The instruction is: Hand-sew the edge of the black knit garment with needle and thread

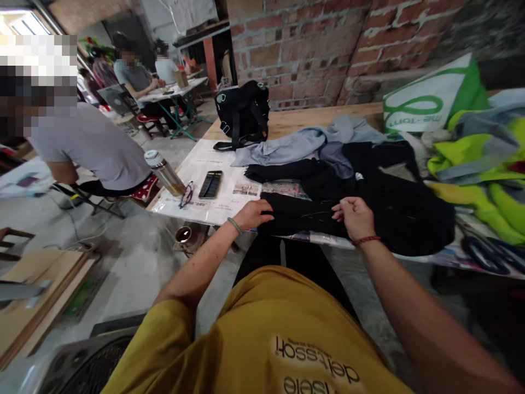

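Observation:
A black garment lies spread on the table in front of me. My left hand rests flat on its near left edge, fingers pressing the cloth. My right hand is closed, pinching the fabric near the garment's near middle. A grey-blue garment lies just behind the black one.
A phone, glasses and a bottle lie at the table's left end on newspaper. A black bag stands at the back. Neon yellow clothes and a green-white bag pile at right. People sit at left.

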`<state>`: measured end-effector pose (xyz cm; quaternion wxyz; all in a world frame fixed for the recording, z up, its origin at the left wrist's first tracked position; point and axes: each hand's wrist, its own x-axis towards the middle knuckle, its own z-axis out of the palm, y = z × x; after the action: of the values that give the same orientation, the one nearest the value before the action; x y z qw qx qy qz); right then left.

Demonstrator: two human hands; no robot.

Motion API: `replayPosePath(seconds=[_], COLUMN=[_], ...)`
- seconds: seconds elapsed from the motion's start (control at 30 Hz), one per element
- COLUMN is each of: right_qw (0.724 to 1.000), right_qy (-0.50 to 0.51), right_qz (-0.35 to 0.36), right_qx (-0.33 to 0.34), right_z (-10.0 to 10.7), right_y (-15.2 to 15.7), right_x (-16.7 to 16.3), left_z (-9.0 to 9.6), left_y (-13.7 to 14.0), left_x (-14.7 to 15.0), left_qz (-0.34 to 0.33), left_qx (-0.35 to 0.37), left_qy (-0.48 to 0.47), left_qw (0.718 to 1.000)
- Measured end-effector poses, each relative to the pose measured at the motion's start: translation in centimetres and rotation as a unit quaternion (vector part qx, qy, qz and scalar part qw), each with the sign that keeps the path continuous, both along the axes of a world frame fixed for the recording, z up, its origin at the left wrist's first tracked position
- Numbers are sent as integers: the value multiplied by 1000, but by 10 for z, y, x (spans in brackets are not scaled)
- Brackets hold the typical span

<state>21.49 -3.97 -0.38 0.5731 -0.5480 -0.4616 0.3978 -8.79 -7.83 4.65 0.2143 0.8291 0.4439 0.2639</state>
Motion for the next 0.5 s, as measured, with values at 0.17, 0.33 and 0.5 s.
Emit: replayPosePath(seconds=[0.17, 0.33, 0.5], right_qw=[1000, 1000, 1000], right_qy=[6, 7, 5], right_qz=[-2, -1, -9], right_qx=[7, 5, 8], right_z=[0, 1, -1], right_y=[-1, -1, 0], right_x=[0, 0, 0], left_z=[-20, -31, -31], left_y=[-9, -13, -13], left_x=[-2, -10, -8], left_qz=[21, 33, 116], left_qx=[-29, -41, -70], left_qy=[-5, -38, -14], left_qw=[999, 998, 991])
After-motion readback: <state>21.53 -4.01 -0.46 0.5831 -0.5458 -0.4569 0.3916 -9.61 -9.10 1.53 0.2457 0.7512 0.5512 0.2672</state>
